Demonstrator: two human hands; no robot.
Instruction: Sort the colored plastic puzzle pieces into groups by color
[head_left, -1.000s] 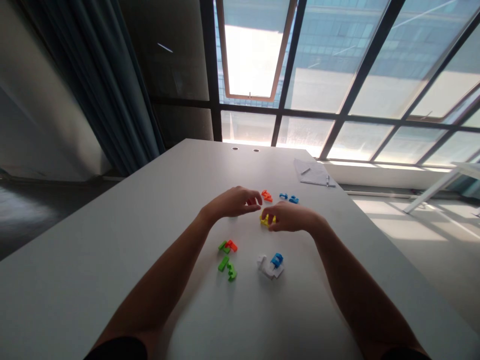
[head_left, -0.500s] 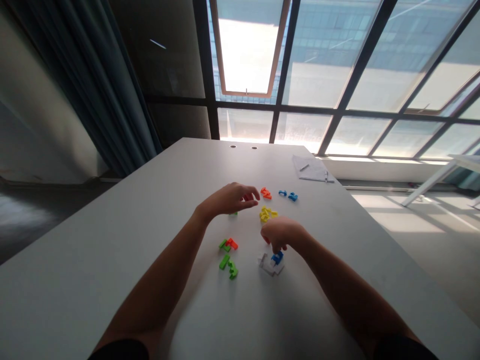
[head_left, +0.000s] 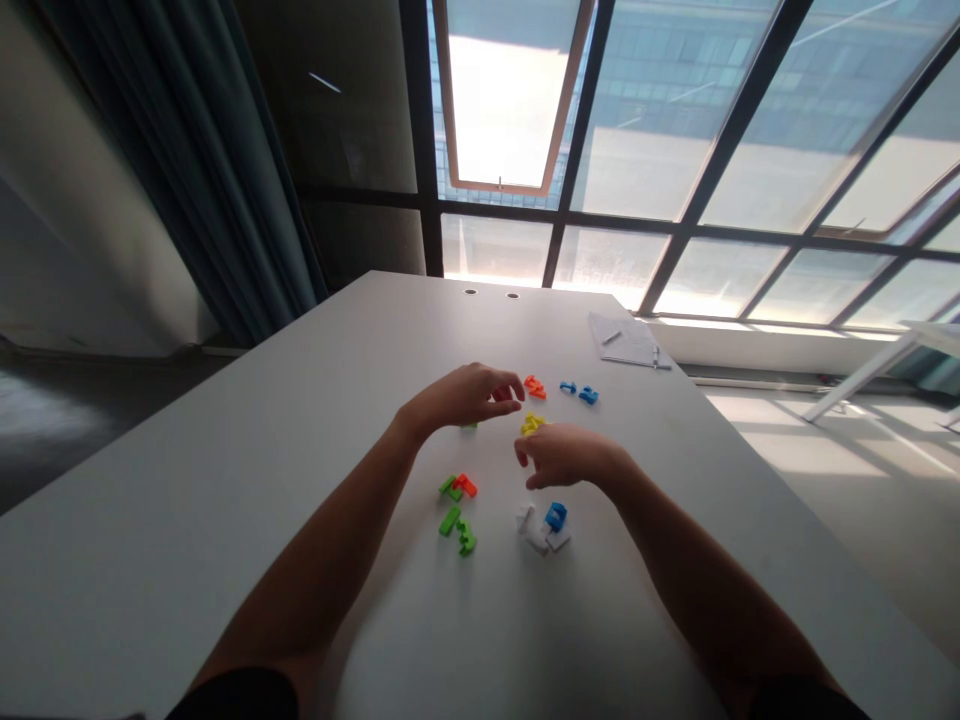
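My left hand (head_left: 472, 393) hovers over the table with its fingers loosely curved and apart, nothing in them. Just beyond its fingertips are orange plastic pieces (head_left: 535, 387); a green bit (head_left: 469, 426) peeks out beneath it. My right hand (head_left: 566, 455) is open, thumb and fingers apart, no object visible between them. It partly covers a pile of yellow pieces (head_left: 532, 424). Nearer to me, a blue piece (head_left: 556, 516) rests by several white pieces (head_left: 534, 535). To their left lie green pieces (head_left: 466, 538) and a red-orange piece (head_left: 466, 485) touching another green one (head_left: 451, 488).
Two blue pieces (head_left: 588, 395) lie right of the orange ones. Paper sheets (head_left: 628, 340) with a pen (head_left: 612, 338) are at the table's far right. The white table (head_left: 225, 480) ends before large windows; a dark curtain (head_left: 180, 170) hangs at left.
My right hand has lifted away from the blue and white pieces and moved forward towards the yellow pile, its fingers spreading. My left hand has stayed nearly in place.
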